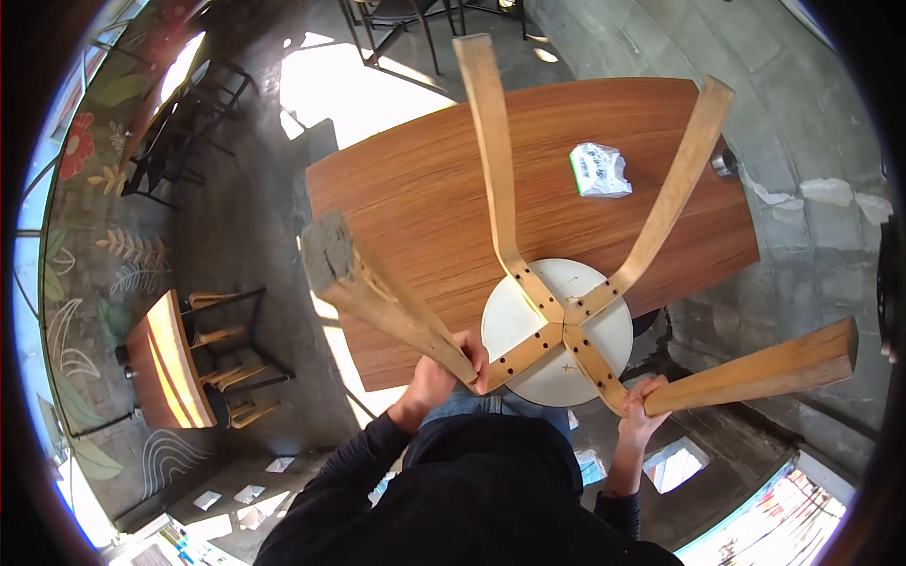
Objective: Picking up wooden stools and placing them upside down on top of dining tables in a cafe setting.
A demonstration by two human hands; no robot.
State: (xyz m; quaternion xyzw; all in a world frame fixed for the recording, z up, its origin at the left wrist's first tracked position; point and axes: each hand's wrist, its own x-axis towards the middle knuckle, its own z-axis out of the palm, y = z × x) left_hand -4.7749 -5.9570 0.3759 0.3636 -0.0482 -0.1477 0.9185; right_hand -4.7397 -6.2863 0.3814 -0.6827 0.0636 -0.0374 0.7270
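Note:
An upside-down stool (514, 363) lies in front of me, its round white seat underside facing up and bent wooden legs spreading outward. Dark screws dot the leg ends, which meet at the seat's centre. My left hand (449, 366) is closed round the bend of the near left leg (392, 316). On the near right leg (764, 368), my right hand (644, 411) grips close to its bend. The two far legs rise over the brown wooden table (406, 198), and no hand touches them. The seat overlaps the table's near edge.
A white plastic packet (599, 171) lies on the table, near a small metal container (724, 163) at its right edge. The grey wall (802, 141) stands close on the right. A smaller table (168, 363) with wooden chairs is at left; dark chairs (396, 14) stand at the back.

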